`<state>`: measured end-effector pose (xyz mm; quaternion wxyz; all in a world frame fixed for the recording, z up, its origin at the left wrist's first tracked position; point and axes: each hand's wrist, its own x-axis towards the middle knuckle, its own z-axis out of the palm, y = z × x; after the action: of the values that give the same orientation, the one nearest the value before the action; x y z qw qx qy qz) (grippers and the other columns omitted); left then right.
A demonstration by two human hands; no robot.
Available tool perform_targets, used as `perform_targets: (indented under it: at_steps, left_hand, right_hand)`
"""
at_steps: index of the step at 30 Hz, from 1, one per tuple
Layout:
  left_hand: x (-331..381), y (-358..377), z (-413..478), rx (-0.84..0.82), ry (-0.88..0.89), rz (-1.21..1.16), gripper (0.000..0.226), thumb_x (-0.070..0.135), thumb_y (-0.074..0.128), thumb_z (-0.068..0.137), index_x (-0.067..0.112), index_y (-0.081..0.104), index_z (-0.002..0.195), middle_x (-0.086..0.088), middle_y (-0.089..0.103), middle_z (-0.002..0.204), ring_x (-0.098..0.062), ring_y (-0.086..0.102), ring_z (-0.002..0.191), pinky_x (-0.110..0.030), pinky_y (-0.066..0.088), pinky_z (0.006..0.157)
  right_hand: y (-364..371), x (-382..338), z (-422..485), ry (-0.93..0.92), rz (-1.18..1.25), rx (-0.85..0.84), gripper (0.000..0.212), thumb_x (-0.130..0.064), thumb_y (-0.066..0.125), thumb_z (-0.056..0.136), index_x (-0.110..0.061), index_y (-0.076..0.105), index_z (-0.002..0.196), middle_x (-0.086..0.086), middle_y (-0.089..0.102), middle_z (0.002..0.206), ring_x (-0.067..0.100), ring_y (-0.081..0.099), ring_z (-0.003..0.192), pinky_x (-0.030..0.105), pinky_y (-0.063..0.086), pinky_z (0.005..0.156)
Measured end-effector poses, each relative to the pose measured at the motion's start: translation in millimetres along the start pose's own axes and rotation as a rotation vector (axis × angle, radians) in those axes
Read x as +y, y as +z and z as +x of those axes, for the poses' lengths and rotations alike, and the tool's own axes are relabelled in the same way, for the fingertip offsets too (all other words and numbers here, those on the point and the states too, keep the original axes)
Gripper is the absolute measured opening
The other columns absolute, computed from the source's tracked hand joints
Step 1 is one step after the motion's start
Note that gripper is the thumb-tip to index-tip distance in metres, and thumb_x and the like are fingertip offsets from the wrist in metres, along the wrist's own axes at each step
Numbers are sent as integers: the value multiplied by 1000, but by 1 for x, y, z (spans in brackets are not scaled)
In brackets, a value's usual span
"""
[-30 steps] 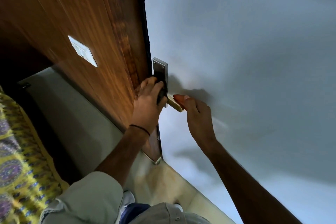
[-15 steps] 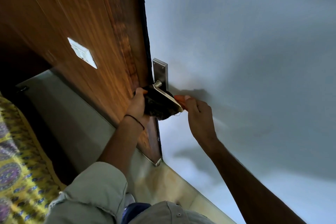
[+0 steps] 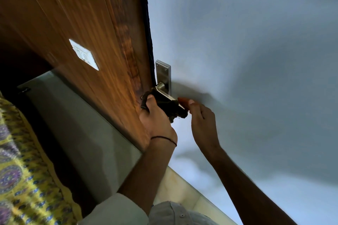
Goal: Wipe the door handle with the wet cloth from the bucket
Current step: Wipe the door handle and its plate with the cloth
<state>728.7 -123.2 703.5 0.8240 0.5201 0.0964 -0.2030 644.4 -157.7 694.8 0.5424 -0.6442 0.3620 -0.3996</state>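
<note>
Cloth: dark, damp-looking wet cloth (image 3: 165, 105) bunched under the door handle (image 3: 167, 95), pressed up against the lever's underside so it rubs the metal.
Left hand (image 3: 155, 118): just below the handle, grip closed around the cloth, thumb on its near edge.
Right hand (image 3: 200, 117): at the handle's free end, fingertips pinching the tip, likely steadying the lever against the rubbing.
Backplate (image 3: 163, 75): above the lever, bare, uncovered.
Bucket: not in view.
Count: one handle, one cloth, two hands.
</note>
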Motion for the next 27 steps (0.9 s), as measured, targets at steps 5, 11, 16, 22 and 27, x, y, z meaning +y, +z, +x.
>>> perform_targets:
  at_steps: [5,11,16,22,27]
  left_hand:
    - [-14,10,10,-92,462,587,45,32,43,104,9,49,142,-17,59,138,-34,59,121,-20,52,90]
    - [-1,30,39,-161,623,1167,42,24,40,104,4,41,141,-21,45,144,-39,47,130,-46,39,104]
    - [22,37,61,-151,315,1048,38,29,39,102,1,52,124,-24,60,127,-43,56,116,-45,44,98]
    - [22,24,76,-255,-197,513,42,31,40,99,2,59,124,-20,67,116,-35,62,110,-41,52,100]
    - [8,12,52,-422,-510,166,48,36,33,104,12,61,74,-4,60,64,-18,58,64,-28,49,67]
  right_hand:
    - [0,1,2,8,-11,1,38,-25,39,98,-43,72,94,-32,71,87,-11,66,91,3,44,78]
    - [3,7,4,8,-17,11,37,-31,38,95,-37,75,100,-17,75,100,-6,67,98,6,47,84]
    - [4,1,2,6,-49,32,39,-30,36,94,-46,72,91,-19,74,94,-6,66,92,6,45,79]
    - [4,1,-2,-6,-61,29,42,-31,37,94,-48,74,91,-24,73,93,-3,66,95,11,47,83]
    - [5,4,0,-2,-88,49,39,-35,38,93,-55,70,85,-2,71,102,0,65,94,11,46,79]
